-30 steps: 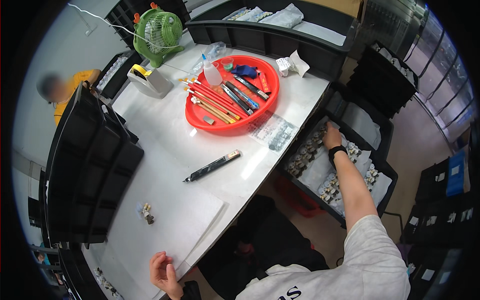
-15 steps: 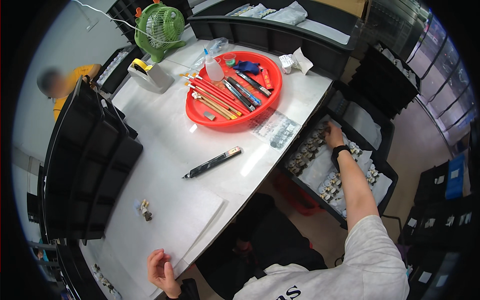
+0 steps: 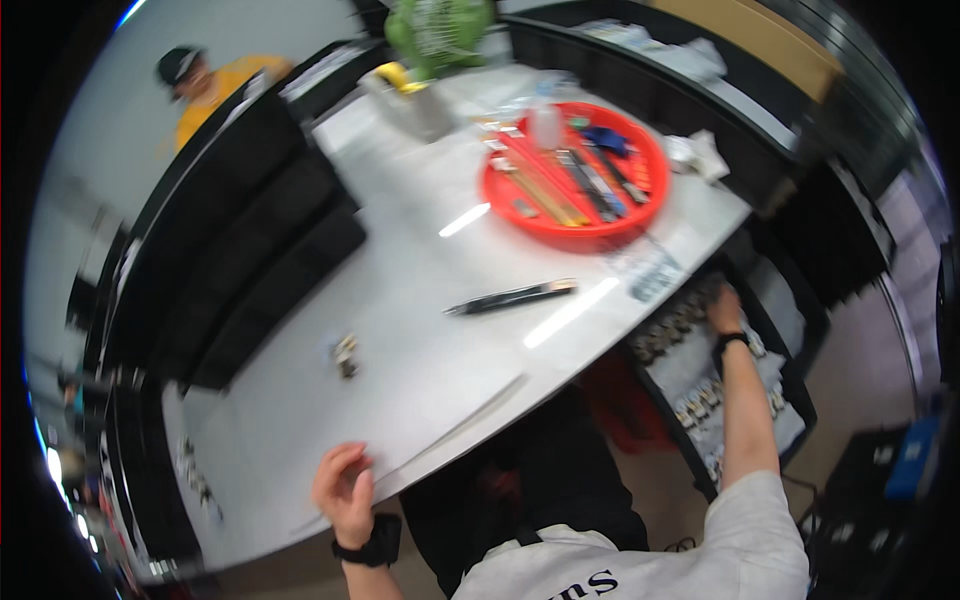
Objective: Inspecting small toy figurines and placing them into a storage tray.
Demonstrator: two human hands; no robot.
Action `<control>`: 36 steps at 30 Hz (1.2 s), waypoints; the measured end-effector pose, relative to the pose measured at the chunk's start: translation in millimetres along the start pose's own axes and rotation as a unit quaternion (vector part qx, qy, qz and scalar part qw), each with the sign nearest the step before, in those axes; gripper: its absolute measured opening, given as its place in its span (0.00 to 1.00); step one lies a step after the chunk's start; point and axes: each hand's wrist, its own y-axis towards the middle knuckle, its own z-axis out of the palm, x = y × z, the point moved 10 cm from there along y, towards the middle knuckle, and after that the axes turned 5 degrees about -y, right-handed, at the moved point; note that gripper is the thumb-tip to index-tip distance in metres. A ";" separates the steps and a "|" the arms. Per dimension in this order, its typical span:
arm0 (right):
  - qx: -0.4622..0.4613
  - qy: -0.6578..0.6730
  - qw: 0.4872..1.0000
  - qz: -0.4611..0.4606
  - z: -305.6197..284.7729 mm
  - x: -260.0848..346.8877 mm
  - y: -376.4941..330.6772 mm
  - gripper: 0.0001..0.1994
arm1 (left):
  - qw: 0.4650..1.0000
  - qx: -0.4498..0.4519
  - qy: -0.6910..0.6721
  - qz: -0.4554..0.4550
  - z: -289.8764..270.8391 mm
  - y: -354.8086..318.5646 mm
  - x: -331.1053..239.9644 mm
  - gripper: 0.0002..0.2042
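My right hand (image 3: 725,308) reaches down into a black crate (image 3: 671,410) beside the table's right edge, at the far end of a row of small figurines (image 3: 672,328). Blur and the hand itself hide its fingertips, so a hold cannot be made out. Over the near edge of the table hovers my left hand (image 3: 345,492), fingers loosely bent and apart, with nothing in it. Beyond it one small white and brown figurine (image 3: 345,357) rests on a pale sheet (image 3: 420,400). A slim black tool with a pointed tip (image 3: 512,297) lies mid-table.
A round red tray (image 3: 575,235) holds brushes, pens and a squeeze bottle. Stacked black crates (image 3: 235,260) wall off the left; another black crate (image 3: 640,75) stands behind. A tape dispenser (image 3: 415,105) and green fan (image 3: 437,35) are at the back. A person in yellow (image 3: 215,95) is beyond.
The whole view has swung, so the table and its contents appear shifted to the right. My right hand remains in the crate, and my left hand stays open near the table edge.
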 end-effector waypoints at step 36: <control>0.166 0.349 0.775 -0.500 -279.4 601.6 -224.6 0.10 | 0.947 -0.059 -0.297 -0.111 -28.5 -9.4 39.9 0.14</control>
